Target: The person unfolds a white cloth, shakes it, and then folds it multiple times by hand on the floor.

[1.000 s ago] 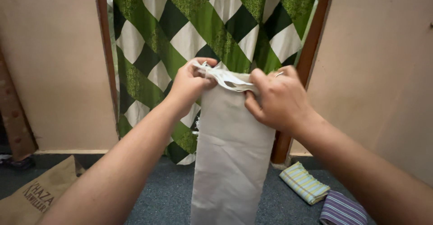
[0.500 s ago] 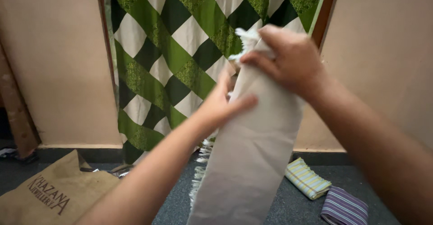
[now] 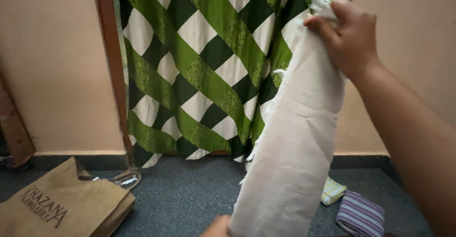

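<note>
Far left on the dark carpet point(image 3: 190, 199) I see a tan jute bag point(image 3: 61, 203) lying flat, printed lettering on its face, with a shiny handle loop just beside its far corner. Behind it runs a plain beige wall point(image 3: 52, 66) and a reddish door frame point(image 3: 110, 66); the doorway is filled by a curtain point(image 3: 204, 66) of green and white diamonds.

Near the bottom edge my left hand point(image 3: 217, 227) barely shows — it touches the lower end of the pale grey cloth point(image 3: 294, 146), but I cannot tell how it grips. The cloth hangs as a long folded strip, tilted up to the right. My right hand point(image 3: 351, 37) is clenched around its fringed top end, high in front of the frame.

Low on the right, partly behind the cloth, lie a yellow-striped folded cloth point(image 3: 332, 190) and a purple-striped one point(image 3: 361, 214), touching.
</note>
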